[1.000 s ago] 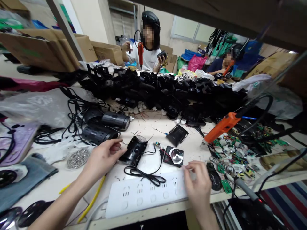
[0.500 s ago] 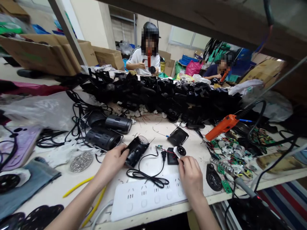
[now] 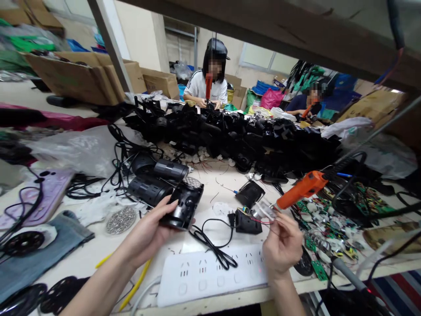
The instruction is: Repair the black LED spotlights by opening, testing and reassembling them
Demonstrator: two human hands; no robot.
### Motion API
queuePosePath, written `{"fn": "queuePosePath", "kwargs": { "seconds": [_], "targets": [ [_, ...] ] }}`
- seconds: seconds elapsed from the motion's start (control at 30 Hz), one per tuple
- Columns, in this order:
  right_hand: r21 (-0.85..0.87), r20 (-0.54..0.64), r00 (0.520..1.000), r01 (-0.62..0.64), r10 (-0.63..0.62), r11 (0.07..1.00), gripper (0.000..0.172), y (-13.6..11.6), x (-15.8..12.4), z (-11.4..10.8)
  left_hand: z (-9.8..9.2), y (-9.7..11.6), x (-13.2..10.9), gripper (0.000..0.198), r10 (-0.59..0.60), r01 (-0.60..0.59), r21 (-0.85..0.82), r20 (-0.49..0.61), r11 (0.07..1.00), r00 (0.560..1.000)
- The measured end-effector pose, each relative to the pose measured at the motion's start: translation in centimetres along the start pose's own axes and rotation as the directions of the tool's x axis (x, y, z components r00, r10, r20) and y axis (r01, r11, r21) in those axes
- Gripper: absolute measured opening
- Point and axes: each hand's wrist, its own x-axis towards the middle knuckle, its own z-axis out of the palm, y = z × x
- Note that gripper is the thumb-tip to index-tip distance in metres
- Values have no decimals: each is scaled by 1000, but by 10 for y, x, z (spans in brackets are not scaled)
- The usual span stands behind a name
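I have the left hand [image 3: 161,228] curled around a black housing [image 3: 184,204] over the middle of the worktop [image 3: 207,171], its mesh end [image 3: 193,182] facing far, while the right hand [image 3: 276,219], farther right, has thumb and fingers pinched on a pale part [image 3: 264,210] with red wires [image 3: 263,221]. I judge the step to be handling both pieces, well apart; the next move calls for a steady left hold, slack in those wires, and care around the orange screwdriver [image 3: 301,188].
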Motion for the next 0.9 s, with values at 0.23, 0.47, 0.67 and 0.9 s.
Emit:
{"fn": "queuePosePath", "kwargs": {
  "seconds": [0.23,0.47,0.67,0.9],
  "targets": [
    [551,456,725,-686,516,475,29,-64,47,26,5,3,-13,30,-15,35,-164,124,986,992],
    [247,902,331,-923,277,296,35,-72,50,50,3,-5,-17,37,-71,132,-218,267,967,961],
    [122,904,258,-920,340,372,35,-72,44,59,8,-12,-25,35,-143,226,-276,290,934,946],
    [109,885,318,-851,339,514,23,-73,40,58,14,-15,-29,40,-180,287,-324,323,901,929]
  ]
}}
